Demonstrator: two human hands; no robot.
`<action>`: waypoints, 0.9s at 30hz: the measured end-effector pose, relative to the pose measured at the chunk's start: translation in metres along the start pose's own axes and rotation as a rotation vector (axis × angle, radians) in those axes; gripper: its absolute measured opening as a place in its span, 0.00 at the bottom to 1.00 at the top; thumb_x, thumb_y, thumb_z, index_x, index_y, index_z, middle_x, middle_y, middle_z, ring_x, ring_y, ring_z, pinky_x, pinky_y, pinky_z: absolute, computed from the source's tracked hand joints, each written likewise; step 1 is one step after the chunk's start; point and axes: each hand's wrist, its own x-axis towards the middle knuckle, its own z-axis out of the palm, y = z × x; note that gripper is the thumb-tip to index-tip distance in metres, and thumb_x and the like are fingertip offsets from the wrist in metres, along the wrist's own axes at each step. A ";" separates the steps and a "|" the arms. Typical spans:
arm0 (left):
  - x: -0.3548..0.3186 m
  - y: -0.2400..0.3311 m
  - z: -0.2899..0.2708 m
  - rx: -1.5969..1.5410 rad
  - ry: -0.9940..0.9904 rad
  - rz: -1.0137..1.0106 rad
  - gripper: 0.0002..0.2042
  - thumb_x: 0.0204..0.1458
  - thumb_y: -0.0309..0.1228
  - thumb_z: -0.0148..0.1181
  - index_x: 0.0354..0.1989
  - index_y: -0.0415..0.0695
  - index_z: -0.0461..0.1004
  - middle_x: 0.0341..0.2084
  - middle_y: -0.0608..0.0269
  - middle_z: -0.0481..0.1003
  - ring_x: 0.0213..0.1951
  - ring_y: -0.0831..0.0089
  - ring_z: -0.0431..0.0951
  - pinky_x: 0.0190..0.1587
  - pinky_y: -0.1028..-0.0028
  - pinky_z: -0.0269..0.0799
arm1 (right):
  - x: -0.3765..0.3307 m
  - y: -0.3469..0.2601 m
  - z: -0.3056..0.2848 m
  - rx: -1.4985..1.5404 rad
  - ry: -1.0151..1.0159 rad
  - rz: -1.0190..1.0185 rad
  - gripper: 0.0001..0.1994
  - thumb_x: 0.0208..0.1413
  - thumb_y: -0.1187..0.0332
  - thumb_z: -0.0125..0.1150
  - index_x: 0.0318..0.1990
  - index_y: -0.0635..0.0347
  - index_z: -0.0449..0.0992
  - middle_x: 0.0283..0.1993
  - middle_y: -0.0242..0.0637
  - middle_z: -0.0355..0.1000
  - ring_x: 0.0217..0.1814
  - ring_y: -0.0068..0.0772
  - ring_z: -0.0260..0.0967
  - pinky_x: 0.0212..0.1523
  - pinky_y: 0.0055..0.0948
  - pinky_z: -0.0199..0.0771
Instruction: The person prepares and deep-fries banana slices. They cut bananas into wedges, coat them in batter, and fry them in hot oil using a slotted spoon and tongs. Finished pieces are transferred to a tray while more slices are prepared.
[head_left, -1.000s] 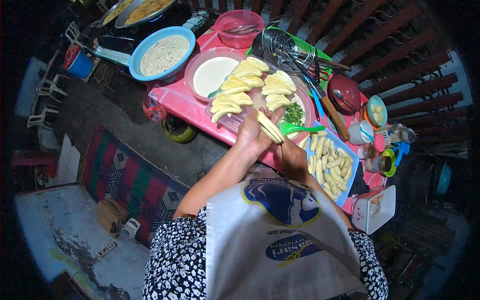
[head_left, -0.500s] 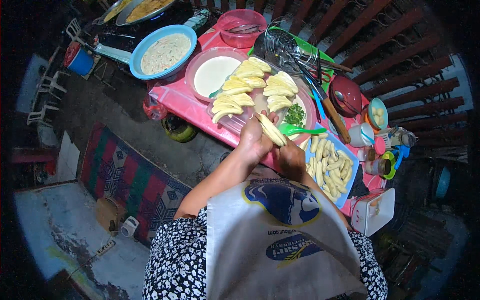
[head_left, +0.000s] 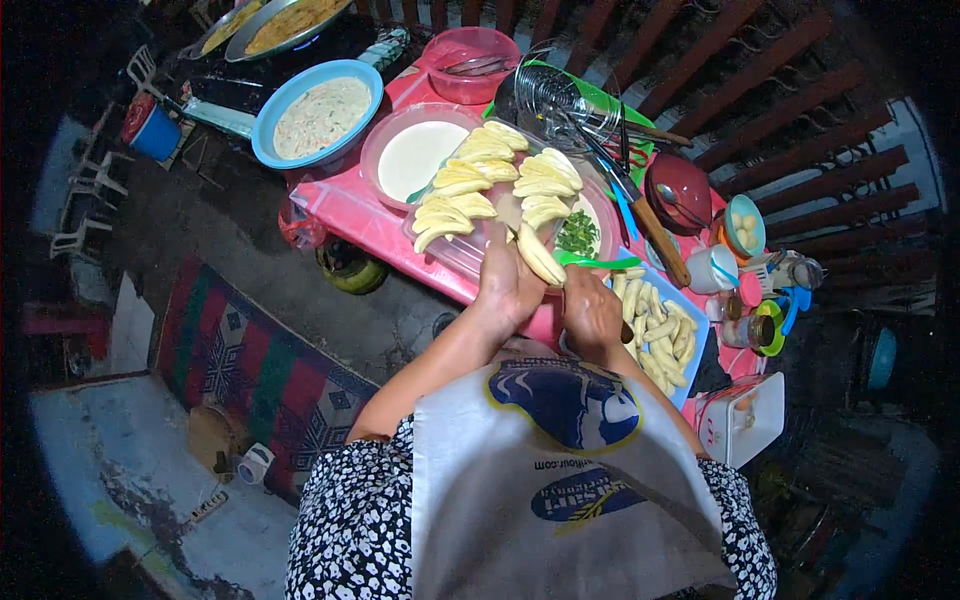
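Left hand (head_left: 507,285) pinches a peeled banana (head_left: 538,255) just beside the clear tray (head_left: 455,255) of fanned slices, right hand (head_left: 592,312) closed on a knife handle; fruit judged soft, slippery, best held at mid-length.

Seen from above, the person wears a short-sleeved top in black with a dense scatter of small white flower-like spots, the print showing at both shoulders and along the lower edge of the view. Over it hangs a pale grey-white apron (its bib covers most of the chest) printed with 2 dark blue emblems edged in yellow, 1 large and rounded near the neckline, 1 smaller and oval lower down, with a line of small dark lettering between them. Both forearms are bare from the elbow, and the left hand (head_left: 507,290) and right hand (head_left: 592,312) wear no gloves.
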 end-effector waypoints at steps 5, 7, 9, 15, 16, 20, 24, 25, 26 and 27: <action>0.011 -0.030 -0.023 0.123 -0.043 0.012 0.13 0.56 0.32 0.44 0.50 0.47 0.60 0.42 0.64 0.69 0.43 0.72 0.69 0.47 0.67 0.65 | -0.001 0.012 -0.009 -0.195 0.113 -0.078 0.18 0.44 0.70 0.48 0.46 0.63 0.66 0.31 0.37 0.65 0.33 0.35 0.65 0.33 0.31 0.65; 0.012 -0.031 -0.022 0.096 -0.058 -0.076 0.13 0.56 0.31 0.44 0.49 0.46 0.60 0.42 0.63 0.69 0.43 0.70 0.70 0.46 0.67 0.67 | -0.004 0.022 -0.020 -0.265 0.091 -0.095 0.20 0.44 0.71 0.48 0.49 0.62 0.65 0.32 0.37 0.65 0.35 0.34 0.65 0.34 0.31 0.64; 0.011 -0.030 -0.024 0.080 -0.100 -0.139 0.13 0.57 0.31 0.43 0.49 0.43 0.60 0.43 0.59 0.68 0.42 0.68 0.71 0.44 0.67 0.70 | -0.011 0.038 -0.025 -0.314 0.069 -0.086 0.23 0.44 0.73 0.47 0.52 0.57 0.64 0.34 0.37 0.66 0.36 0.34 0.64 0.35 0.31 0.63; -0.007 -0.020 -0.020 0.630 -0.223 -0.181 0.15 0.55 0.30 0.46 0.50 0.40 0.58 0.41 0.58 0.68 0.35 0.68 0.72 0.36 0.73 0.72 | -0.050 0.101 -0.037 0.026 -0.006 0.022 0.18 0.46 0.72 0.52 0.49 0.56 0.68 0.31 0.37 0.67 0.33 0.33 0.66 0.32 0.35 0.65; -0.008 -0.020 -0.021 0.823 -0.235 -0.167 0.16 0.54 0.30 0.47 0.50 0.40 0.59 0.40 0.59 0.69 0.33 0.68 0.72 0.32 0.75 0.73 | -0.050 0.102 -0.032 0.294 -0.029 0.125 0.17 0.48 0.70 0.52 0.48 0.56 0.68 0.30 0.37 0.68 0.31 0.32 0.66 0.31 0.35 0.65; -0.011 -0.028 -0.010 1.373 -0.394 0.040 0.23 0.50 0.30 0.55 0.55 0.40 0.60 0.42 0.62 0.70 0.40 0.75 0.70 0.43 0.79 0.66 | -0.032 0.073 -0.040 1.007 -0.226 0.387 0.14 0.54 0.63 0.52 0.45 0.59 0.69 0.23 0.31 0.67 0.21 0.19 0.62 0.22 0.24 0.62; -0.015 -0.012 0.000 1.208 -0.239 0.076 0.25 0.48 0.30 0.58 0.55 0.38 0.60 0.44 0.58 0.69 0.45 0.75 0.68 0.49 0.77 0.62 | -0.023 0.059 -0.032 1.436 -0.246 0.519 0.13 0.52 0.66 0.56 0.42 0.64 0.69 0.20 0.26 0.63 0.17 0.13 0.58 0.18 0.15 0.56; -0.009 -0.009 -0.005 1.050 -0.223 0.106 0.24 0.47 0.28 0.58 0.54 0.38 0.61 0.42 0.57 0.70 0.43 0.75 0.70 0.46 0.79 0.65 | -0.021 0.054 -0.029 1.513 -0.207 0.542 0.13 0.51 0.66 0.57 0.41 0.64 0.69 0.19 0.26 0.63 0.17 0.14 0.57 0.18 0.15 0.56; -0.006 -0.008 -0.009 0.984 -0.197 0.138 0.24 0.46 0.27 0.59 0.53 0.38 0.61 0.41 0.58 0.71 0.42 0.75 0.71 0.44 0.79 0.66 | -0.019 0.047 -0.028 1.588 -0.174 0.563 0.13 0.51 0.67 0.57 0.40 0.65 0.69 0.19 0.26 0.62 0.17 0.14 0.57 0.17 0.16 0.56; -0.004 -0.006 -0.012 0.918 -0.171 0.170 0.24 0.45 0.26 0.60 0.53 0.39 0.62 0.39 0.58 0.71 0.40 0.75 0.72 0.43 0.79 0.68 | -0.017 0.038 -0.027 1.657 -0.138 0.623 0.12 0.50 0.68 0.58 0.38 0.65 0.69 0.19 0.25 0.62 0.17 0.15 0.57 0.17 0.16 0.56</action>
